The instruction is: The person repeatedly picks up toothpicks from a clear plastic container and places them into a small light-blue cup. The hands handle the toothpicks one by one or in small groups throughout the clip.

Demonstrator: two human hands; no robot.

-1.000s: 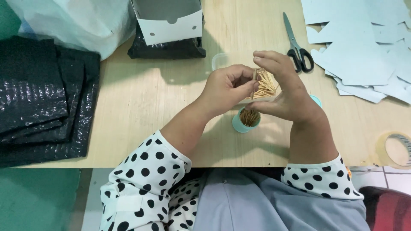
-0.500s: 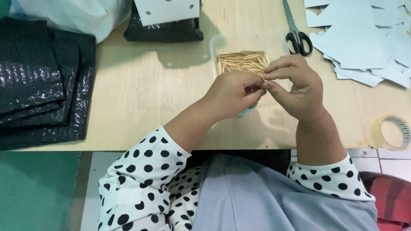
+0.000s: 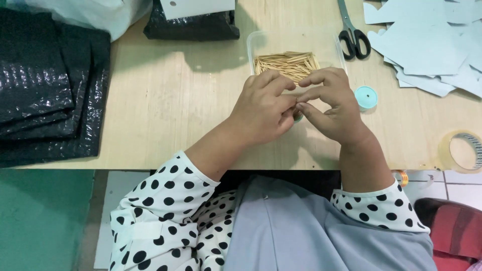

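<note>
My left hand (image 3: 263, 108) and my right hand (image 3: 334, 108) meet fingertip to fingertip above the wooden table (image 3: 170, 100), with fingers curled and pinched together. Under them a sliver of a small teal container (image 3: 299, 119) shows; the rest is hidden by my fingers. Whatever the fingertips pinch is covered, though a moment ago they held toothpicks. Just beyond my hands stands a clear plastic box (image 3: 251, 45) filled with loose toothpicks (image 3: 286, 64). A round teal lid (image 3: 365, 97) lies flat to the right of my right hand.
Black-handled scissors (image 3: 353, 35) and several pale blue paper pieces (image 3: 427, 40) lie at the back right. A tape roll (image 3: 463, 151) sits at the right front edge. Stacked black bubble mailers (image 3: 45, 85) cover the left; a black pouch (image 3: 193, 27) lies at the back.
The fanned bundle of toothpicks that my hands held a second ago is out of sight. My hands have lowered and closed over the teal container, and the view has shifted closer.
</note>
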